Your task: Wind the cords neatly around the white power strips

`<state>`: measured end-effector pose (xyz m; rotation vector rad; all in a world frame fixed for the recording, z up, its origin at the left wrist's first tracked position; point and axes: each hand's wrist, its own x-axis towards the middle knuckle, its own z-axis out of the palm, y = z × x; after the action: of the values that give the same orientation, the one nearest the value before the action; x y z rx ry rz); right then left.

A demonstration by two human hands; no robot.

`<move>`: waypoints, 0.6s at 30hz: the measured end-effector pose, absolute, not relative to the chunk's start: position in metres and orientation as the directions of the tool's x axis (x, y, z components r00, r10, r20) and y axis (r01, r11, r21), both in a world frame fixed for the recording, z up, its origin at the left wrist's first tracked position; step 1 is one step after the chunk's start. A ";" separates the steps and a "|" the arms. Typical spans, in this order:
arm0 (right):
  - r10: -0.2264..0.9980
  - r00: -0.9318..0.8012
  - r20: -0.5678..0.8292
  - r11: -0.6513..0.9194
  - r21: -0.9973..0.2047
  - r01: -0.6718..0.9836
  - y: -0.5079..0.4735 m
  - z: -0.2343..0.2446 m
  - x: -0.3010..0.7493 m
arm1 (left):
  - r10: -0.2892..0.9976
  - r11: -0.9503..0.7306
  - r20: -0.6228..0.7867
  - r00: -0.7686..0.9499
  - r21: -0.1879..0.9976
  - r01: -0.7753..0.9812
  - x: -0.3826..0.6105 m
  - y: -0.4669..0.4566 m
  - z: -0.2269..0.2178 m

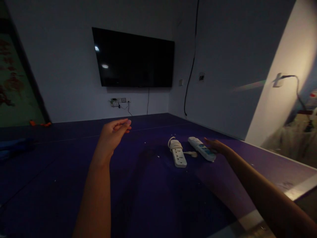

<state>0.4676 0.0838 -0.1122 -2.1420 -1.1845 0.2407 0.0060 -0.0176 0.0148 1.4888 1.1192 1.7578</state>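
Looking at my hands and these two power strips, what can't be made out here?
All in the head view:
Right hand: dimness and blur hide whether its fingers grip the right power strip.
Left power strip: its wrapped cord covers part of its face.
Left hand: its thumb covers part of the other fingers.
Blue item: cut off by the left edge, too dark to identify.

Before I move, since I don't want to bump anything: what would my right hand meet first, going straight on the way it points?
Most likely the blue-marked white power strip, right by the right hand's fingertips; whether they already touch is unclear.
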 end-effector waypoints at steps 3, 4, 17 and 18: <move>0.802 0.595 0.053 -0.408 -0.680 0.610 0.073 -0.118 0.481 | 0.842 -0.479 0.491 -0.224 0.871 0.108 0.005 -0.017 0.014; 0.796 0.604 0.038 -0.421 -0.683 0.597 0.070 -0.121 0.485 | 0.841 -0.481 0.494 -0.222 0.870 0.112 0.004 -0.017 0.014; 0.756 0.637 0.147 -0.460 -0.573 0.678 0.035 -0.140 0.478 | 0.856 -0.482 0.489 -0.169 0.872 0.080 0.002 -0.012 0.010; 0.750 0.637 0.179 -0.452 -0.564 0.691 0.034 -0.136 0.468 | 0.858 -0.478 0.485 -0.170 0.874 0.081 0.002 -0.009 0.008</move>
<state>0.4683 0.0336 -0.1357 -2.2495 -1.1202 0.1270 0.0017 -0.0093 0.0085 1.5106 1.0936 1.7085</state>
